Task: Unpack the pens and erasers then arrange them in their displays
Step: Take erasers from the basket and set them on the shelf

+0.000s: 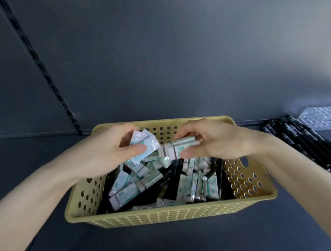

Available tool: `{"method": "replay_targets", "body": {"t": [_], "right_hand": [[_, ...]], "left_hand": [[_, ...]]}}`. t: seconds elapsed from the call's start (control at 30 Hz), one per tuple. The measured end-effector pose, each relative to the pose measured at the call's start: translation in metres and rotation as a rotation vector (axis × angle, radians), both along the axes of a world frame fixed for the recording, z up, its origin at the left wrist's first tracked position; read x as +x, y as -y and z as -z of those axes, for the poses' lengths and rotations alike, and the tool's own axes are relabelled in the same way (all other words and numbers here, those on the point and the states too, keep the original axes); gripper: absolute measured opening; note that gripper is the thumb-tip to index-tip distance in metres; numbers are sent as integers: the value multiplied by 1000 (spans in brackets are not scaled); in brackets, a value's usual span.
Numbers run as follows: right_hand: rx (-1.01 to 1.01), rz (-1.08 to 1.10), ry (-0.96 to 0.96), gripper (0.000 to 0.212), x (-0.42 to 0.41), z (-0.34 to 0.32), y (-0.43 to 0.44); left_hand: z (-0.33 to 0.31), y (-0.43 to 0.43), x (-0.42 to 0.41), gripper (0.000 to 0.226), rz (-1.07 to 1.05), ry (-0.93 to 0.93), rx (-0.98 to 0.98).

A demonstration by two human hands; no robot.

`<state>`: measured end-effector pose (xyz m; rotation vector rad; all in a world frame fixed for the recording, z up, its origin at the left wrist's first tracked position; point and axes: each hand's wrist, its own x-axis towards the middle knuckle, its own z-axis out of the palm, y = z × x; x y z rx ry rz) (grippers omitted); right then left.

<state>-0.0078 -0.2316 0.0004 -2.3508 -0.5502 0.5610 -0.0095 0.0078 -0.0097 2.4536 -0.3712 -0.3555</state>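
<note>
Right now I see both hands over the yellow perforated plastic basket [165, 215]. My left hand [108, 149] has thumb and fingers curled round a crinkled, glossy clear wrapper [142, 143]. My right hand [209, 140] pinches a rectangular eraser pack [177, 146], white with green print and dark bands. Its long axis runs across the view, with its left end slightly nearer me and touching the wrapper. More wrapped eraser packs [194, 185] lie jumbled in the basket among black boxes, pointing every way. On the dark shelf to the right, slim black pens [303, 145] lie side by side, angled away from me, near a clear bubbled sheet [321, 119]
</note>
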Motion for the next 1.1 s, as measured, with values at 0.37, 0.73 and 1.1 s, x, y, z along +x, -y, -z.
{"method": "replay_targets", "body": {"t": [0.37, 0.73, 1.1], "right_hand": [[649, 466, 94, 28, -83, -7, 61], [799, 817, 203, 24, -231, 32, 247], [849, 1228, 248, 18, -299, 70, 432]], "left_hand": [[-17, 111, -61, 43, -119, -29, -905], [28, 368, -190, 21, -17, -44, -1104], [59, 575, -231, 17, 29, -317, -1065]]}}
